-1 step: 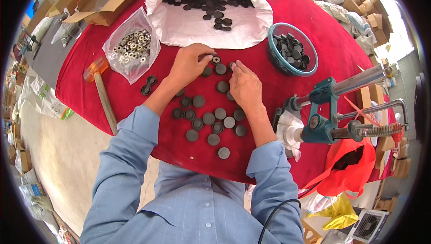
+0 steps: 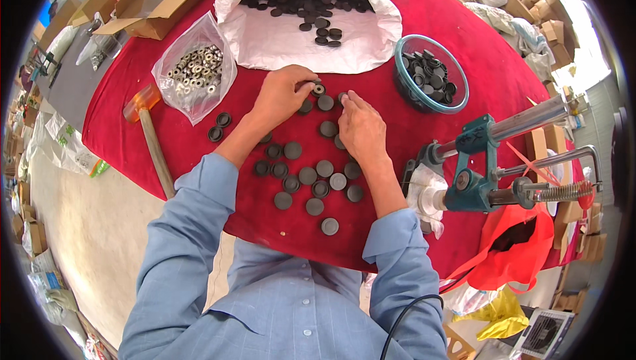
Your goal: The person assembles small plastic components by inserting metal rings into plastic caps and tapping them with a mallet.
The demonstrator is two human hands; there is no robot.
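My left hand (image 2: 283, 92) is closed in a pinch, thumb and forefinger at a round black cap (image 2: 318, 89) with a pale metal ring in its middle. To its right, my right hand (image 2: 361, 125) has its thumb and fingers together on the edge of another black cap (image 2: 342, 96), mostly covered by the fingertips. Between the hands lies a loose black cap (image 2: 325, 102). Several more black caps (image 2: 307, 175) are scattered nearer me on the red cloth (image 2: 255, 224), some with the hollow side up. Two hollow caps (image 2: 223, 119) sit left of my left forearm.
A white sack (image 2: 298, 52) of black caps lies open at the back. Left of it are a clear bag of metal rings (image 2: 195, 72) and a mallet (image 2: 154, 145). At right stand a bowl of caps (image 2: 400, 72) and a green hand press (image 2: 467, 178); a red bag (image 2: 523, 247) lies below.
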